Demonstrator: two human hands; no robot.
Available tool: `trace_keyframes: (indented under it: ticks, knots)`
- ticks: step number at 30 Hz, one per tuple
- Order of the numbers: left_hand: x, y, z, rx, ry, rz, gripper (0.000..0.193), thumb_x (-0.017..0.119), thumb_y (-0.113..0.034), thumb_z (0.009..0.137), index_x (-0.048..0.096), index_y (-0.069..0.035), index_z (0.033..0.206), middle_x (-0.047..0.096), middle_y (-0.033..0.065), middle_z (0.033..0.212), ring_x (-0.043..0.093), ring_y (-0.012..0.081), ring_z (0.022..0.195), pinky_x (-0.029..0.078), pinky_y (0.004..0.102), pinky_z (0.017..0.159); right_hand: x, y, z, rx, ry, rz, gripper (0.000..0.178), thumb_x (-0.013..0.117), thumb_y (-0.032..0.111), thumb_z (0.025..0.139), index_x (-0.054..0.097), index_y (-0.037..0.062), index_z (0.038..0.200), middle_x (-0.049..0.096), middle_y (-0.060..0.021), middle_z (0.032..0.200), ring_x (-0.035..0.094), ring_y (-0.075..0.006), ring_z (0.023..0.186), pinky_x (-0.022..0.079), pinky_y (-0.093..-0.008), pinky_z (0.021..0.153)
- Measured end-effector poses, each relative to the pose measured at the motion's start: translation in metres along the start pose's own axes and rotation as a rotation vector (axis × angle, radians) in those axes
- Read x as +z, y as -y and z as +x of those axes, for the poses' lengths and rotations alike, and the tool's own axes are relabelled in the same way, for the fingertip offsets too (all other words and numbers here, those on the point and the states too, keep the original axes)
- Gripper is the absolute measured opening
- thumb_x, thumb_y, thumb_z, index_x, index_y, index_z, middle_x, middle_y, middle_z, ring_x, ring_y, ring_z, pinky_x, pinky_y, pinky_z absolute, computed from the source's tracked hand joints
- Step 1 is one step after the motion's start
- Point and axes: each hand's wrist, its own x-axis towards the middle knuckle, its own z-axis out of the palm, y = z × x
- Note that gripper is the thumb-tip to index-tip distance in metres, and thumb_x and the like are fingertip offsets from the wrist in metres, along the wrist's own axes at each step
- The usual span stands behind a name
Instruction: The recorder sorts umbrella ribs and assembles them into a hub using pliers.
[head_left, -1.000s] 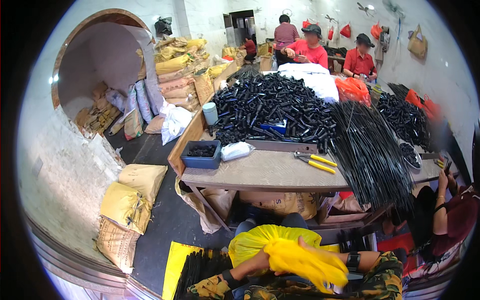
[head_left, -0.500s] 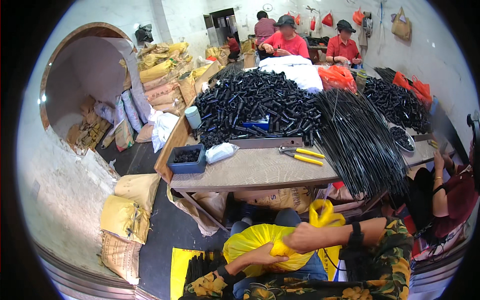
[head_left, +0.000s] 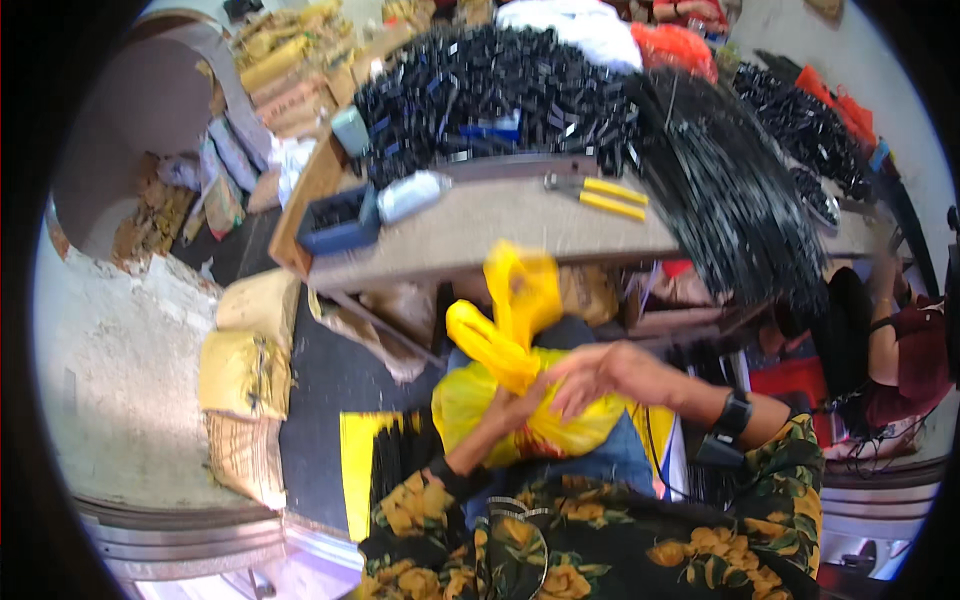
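A filled yellow plastic bag (head_left: 580,430) rests on my lap, its neck gathered and its twisted handle ends standing up toward the bench. My left hand (head_left: 512,408) is closed round the gathered neck. Just to the right of the neck, over the bag, is my right hand (head_left: 615,375), with its fingers apart and slightly bent. It is a little blurred, and I see nothing held in it. What fills the bag is hidden.
The bench (head_left: 470,220) ahead carries a heap of black tubular parts (head_left: 500,90), yellow-handled pliers (head_left: 612,197), a blue bin (head_left: 340,222) and a bundle of thin black rods (head_left: 730,190). Stuffed sacks (head_left: 245,375) stand at left. A co-worker (head_left: 895,360) sits at right.
The view has tilted downward. The bag's handle ends have swung from the right to the left and up. My left hand has closed on the neck; my right hand has opened.
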Motion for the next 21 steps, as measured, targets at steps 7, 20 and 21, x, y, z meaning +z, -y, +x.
trace_keyframes:
  ticks: [7, 20, 21]
  knots:
    - [-0.006, 0.002, -0.006, 0.045, 0.142, 0.161, 0.022, 0.045, -0.025, 0.093, 0.054, -0.005, 0.092, 0.050, -0.0016, 0.075, 0.047, 0.0092, 0.066, 0.039, 0.0234, 0.060, 0.022, 0.029, -0.004, -0.236, -0.020, -1.707, 0.041, 0.055, 0.021, 0.078, 0.052, 0.0088, 0.118, 0.056, -0.0086, 0.116, 0.056, -0.0188, 0.104, 0.040, -0.0352, 0.095]
    - [-0.016, 0.018, -0.018, 0.027, 0.175, -0.578, 0.051, 0.023, -0.050, 0.094, 0.046, -0.010, 0.071, 0.043, 0.0015, 0.052, 0.048, 0.0153, 0.060, 0.032, 0.0337, 0.090, -0.088, -0.035, 0.048, 0.221, -0.166, -1.509, 0.014, 0.051, 0.016, 0.083, 0.051, 0.0041, 0.090, 0.058, -0.0124, 0.075, 0.058, -0.0318, 0.075, 0.046, -0.0367, 0.067]
    - [-0.015, 0.018, -0.016, 0.021, 0.171, -0.586, 0.051, 0.023, -0.050, 0.094, 0.046, -0.010, 0.071, 0.043, 0.0015, 0.052, 0.048, 0.0153, 0.060, 0.032, 0.0337, 0.090, -0.095, -0.046, 0.033, 0.160, -0.181, -1.341, 0.014, 0.051, 0.016, 0.084, 0.051, 0.0032, 0.090, 0.058, -0.0128, 0.073, 0.059, -0.0323, 0.075, 0.046, -0.0356, 0.060]
